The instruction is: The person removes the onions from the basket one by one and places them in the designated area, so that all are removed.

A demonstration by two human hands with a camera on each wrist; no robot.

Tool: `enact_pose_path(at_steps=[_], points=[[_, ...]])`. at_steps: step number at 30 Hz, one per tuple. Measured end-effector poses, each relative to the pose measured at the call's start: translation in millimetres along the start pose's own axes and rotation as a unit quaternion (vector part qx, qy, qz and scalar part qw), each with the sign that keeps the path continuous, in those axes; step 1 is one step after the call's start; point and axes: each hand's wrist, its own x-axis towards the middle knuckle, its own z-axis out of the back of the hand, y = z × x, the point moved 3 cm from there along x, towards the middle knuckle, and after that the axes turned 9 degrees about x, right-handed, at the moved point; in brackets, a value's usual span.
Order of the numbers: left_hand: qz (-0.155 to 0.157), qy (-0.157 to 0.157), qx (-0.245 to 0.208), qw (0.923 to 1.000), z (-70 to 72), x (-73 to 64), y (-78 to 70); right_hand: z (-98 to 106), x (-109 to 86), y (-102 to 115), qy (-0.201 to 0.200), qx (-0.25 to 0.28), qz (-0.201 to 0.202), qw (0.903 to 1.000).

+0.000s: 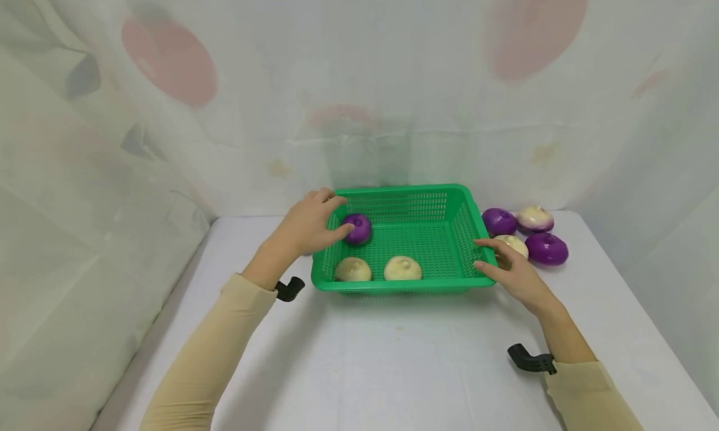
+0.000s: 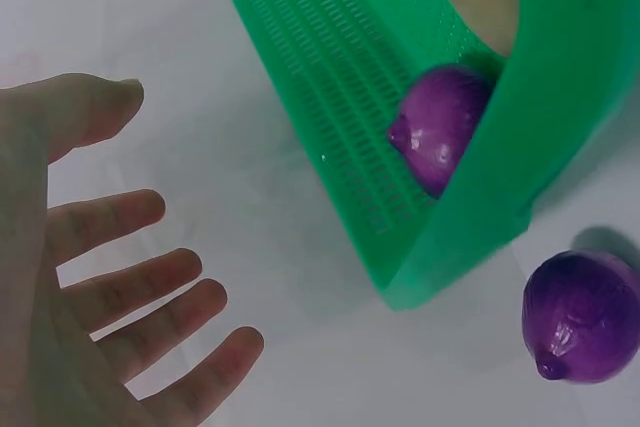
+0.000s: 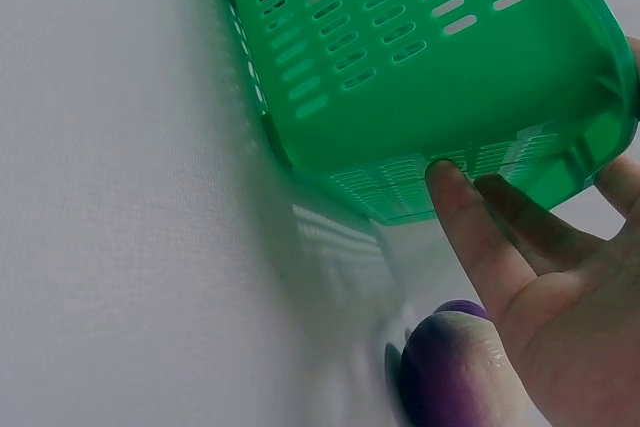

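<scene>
A green plastic basket (image 1: pixel 404 285) stands between my hands, with a glossy purple onion (image 1: pixel 359 229) at its left end. Two cream bulbs (image 1: pixel 352 269) lie along its near side. My left hand (image 1: pixel 309 225) is over the left end in the head view; the left wrist view shows its fingers (image 2: pixel 150 292) spread and apart from the basket. At the right end, my right hand (image 1: pixel 513 275) grips the rim, thumb and index finger over it. Other fingers (image 3: pixel 470 227) touch the outer wall in the right wrist view.
Right of the basket, several purple onions (image 1: pixel 547 249) and purple-and-cream bulbs (image 1: pixel 535 219) sit close together on the white table (image 1: pixel 393 368). Another purple onion (image 2: pixel 580 317) lies outside the basket's left end, mostly hidden in the head view. A printed curtain (image 1: pixel 382 106) hangs behind.
</scene>
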Motion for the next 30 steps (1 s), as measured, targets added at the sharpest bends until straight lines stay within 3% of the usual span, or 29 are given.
enact_pose_path(at_steps=[7,15,23,30], points=[[-0.044,-0.012,0.008,0.9989,-4.0,2.6,-14.9,0,1.2,-1,-0.002,0.000,-0.001,1.0000],[-0.082,0.000,0.016,0.9965,-12.4,5.3,-27.1,0,0.5,-1,0.001,0.003,-0.005,1.0000],[-0.100,0.041,0.051,0.9928,-21.8,3.5,-38.7,1,1.2,-1,-0.004,0.004,-0.001,1.0000],[-0.095,0.081,0.066,0.9899,-34.1,-2.6,-40.2,1,1.0,-1,-0.002,0.001,-0.004,1.0000]])
